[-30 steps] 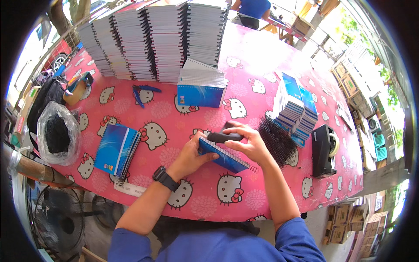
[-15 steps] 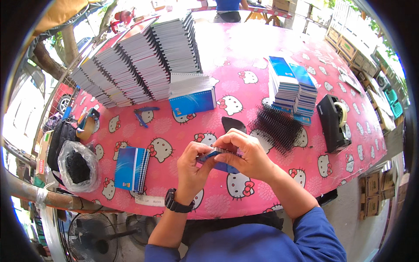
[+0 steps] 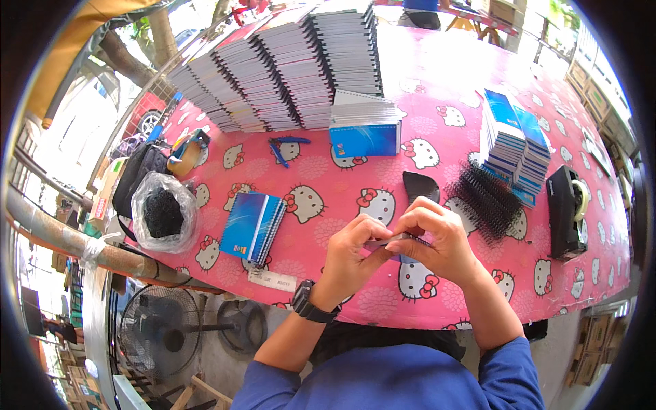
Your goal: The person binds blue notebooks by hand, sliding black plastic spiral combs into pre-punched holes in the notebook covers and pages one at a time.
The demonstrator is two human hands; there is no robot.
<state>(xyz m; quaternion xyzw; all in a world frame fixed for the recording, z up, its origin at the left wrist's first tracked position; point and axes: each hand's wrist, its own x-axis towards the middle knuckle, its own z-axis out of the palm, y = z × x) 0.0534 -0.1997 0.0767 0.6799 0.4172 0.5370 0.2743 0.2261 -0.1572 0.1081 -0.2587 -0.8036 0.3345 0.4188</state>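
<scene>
Head view, nearest first: the left hand [image 3: 350, 247] and the right hand [image 3: 437, 239] meet just above the near edge of the pink vinyl tablecloth printed with white cartoon cats [image 3: 465, 147], both sets of fingers pinched together on a thin blue-covered notebook [image 3: 398, 241] held edge-on between them, with what looks like a black plastic binding comb along its spine; the fingers hide most of it, so how far the comb is seated cannot be told. Since the book is pinched only by fingertips over the table's edge, a slip could drop it to the floor below, or let the comb teeth spring out of the punched holes and skew the pages. Just beyond the right hand lies a bristling heap of loose black binding combs [image 3: 486, 200], close enough for a sleeve or wrist to snag and scatter it. Left of the hands a finished blue spiral-bound notebook [image 3: 253, 226] rests flat, and a clear plastic bag of black bits [image 3: 165, 213] sits near the table's left rim, where a nudge might tip it off. Farther back, tall leaning rows of stacked white-paged notebooks [image 3: 287, 68] could slide if the table is jolted.
</scene>
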